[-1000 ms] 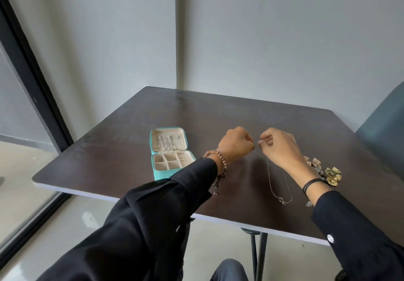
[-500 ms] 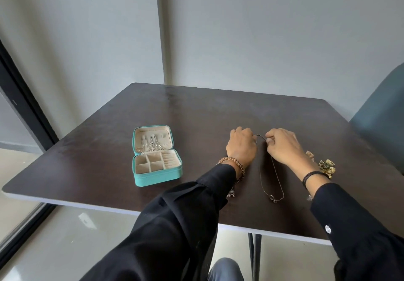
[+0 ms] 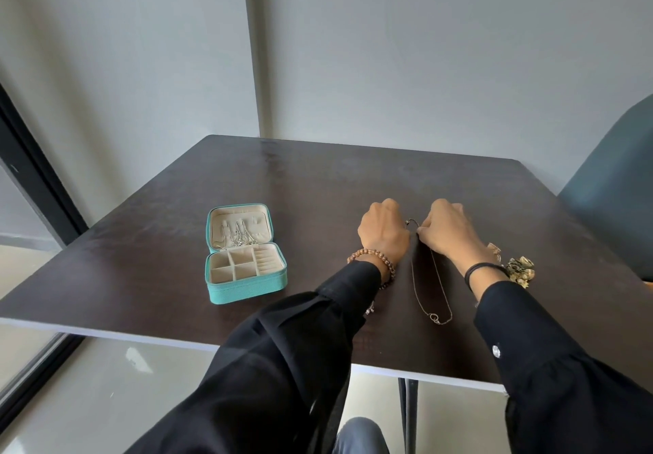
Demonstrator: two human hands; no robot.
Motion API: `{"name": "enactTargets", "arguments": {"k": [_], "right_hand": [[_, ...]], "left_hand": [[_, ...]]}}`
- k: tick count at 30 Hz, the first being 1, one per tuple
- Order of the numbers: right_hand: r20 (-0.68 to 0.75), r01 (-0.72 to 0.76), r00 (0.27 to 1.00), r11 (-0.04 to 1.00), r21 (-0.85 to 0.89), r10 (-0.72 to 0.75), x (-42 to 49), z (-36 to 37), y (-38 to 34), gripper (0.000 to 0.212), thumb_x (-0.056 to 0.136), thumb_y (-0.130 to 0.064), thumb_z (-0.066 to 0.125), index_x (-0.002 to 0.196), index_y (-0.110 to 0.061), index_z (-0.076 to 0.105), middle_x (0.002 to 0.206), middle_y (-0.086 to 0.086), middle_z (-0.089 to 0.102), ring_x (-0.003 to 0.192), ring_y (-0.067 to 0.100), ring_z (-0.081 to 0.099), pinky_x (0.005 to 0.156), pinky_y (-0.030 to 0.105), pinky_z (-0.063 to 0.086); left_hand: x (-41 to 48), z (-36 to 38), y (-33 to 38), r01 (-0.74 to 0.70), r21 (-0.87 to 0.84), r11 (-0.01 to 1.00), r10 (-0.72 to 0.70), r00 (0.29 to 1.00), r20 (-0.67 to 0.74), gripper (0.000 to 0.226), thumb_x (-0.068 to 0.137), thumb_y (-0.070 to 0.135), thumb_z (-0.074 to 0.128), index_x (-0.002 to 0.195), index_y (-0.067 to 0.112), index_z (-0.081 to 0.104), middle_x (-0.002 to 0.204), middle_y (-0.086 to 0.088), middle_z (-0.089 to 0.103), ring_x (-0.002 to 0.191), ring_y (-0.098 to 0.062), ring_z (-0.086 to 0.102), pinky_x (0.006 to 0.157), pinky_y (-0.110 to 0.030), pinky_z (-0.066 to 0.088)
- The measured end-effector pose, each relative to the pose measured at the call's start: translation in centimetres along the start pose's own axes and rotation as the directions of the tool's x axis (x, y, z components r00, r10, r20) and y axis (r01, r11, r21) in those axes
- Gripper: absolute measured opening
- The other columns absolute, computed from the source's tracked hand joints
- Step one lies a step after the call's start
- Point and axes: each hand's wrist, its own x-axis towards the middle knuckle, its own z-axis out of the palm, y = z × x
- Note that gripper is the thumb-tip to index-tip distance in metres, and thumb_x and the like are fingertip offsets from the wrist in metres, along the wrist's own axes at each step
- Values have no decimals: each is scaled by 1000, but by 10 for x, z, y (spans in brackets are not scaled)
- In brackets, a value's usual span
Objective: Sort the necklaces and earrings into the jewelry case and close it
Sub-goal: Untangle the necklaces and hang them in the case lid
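At center right of the frame, left hand (image 3: pixel 383 232) and right hand (image 3: pixel 448 234) pinch the top of a thin necklace (image 3: pixel 433 298), fingertips hidden behind knuckles. Its loop lies on the dark table (image 3: pixel 318 185). At center left, the teal jewelry case (image 3: pixel 245 266) stands open, its lid's contents indistinct. Earrings (image 3: pixel 521 271) are half hidden behind the right wrist.

Dark table (image 3: pixel 318 177) meets grey walls (image 3: pixel 424 47), teal chair (image 3: pixel 615 206).

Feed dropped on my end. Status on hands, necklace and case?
Both the left hand and right hand pinch the necklace at its clasp, loop lying on the table. Open jewelry case left of hands. Nothing between them.
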Motion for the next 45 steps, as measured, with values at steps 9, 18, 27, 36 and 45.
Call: {"name": "enactTargets", "arguments": {"k": [9, 18, 27, 36, 45], "right_hand": [[27, 66, 998, 991, -118, -64, -31, -4, -6, 15, 92, -15, 59, 94, -5, 69, 106, 23, 64, 103, 45, 62, 71, 36, 46], [84, 115, 990, 993, -40, -111, -64, -21, -19, 38, 89, -17, 56, 54, -7, 44, 61, 14, 48, 71, 37, 55, 51, 35, 33], [35, 40, 997, 813, 581, -74, -86, -47, -35, 16, 98, -17, 51, 87, -14, 62, 88, 3, 72, 95, 24, 72, 95, 48, 56], [64, 24, 991, 639, 769, -115, -100, -71, -53, 15, 100, -13, 55, 99, -1, 63, 76, 9, 57, 62, 18, 51, 62, 32, 49], [-9, 85, 992, 598, 797, -130, -106, -88, -68, 16, 99, -18, 59, 87, -8, 62, 73, -1, 55, 51, 10, 41, 43, 16, 31]], "left_hand": [[-19, -9, 3, -132, 173, 976, 115, 988, 103, 8, 96, 1, 52, 102, 7, 52, 113, -16, 58, 115, -33, 51, 81, -39, 47], [-41, -26, -12, -47, -37, 998, 54, 975, 214, 18, 93, 3, 50, 75, 3, 49, 113, -31, 60, 111, -44, 56, 83, -47, 51], [-57, -73, -19, 83, -501, 861, -3, 987, 158, 18, 88, -1, 52, 104, 6, 55, 111, -14, 68, 102, -25, 68, 64, -18, 49], [-60, -115, -23, 40, -582, 813, 15, 996, 89, 15, 96, -2, 45, 99, 8, 55, 86, -6, 71, 55, -7, 68, 56, -19, 54], [-70, -142, -23, -33, -452, 891, 66, 996, 56, 21, 103, 23, 54, 102, 4, 63, 95, -8, 72, 59, -9, 57, 48, -10, 46]]}}
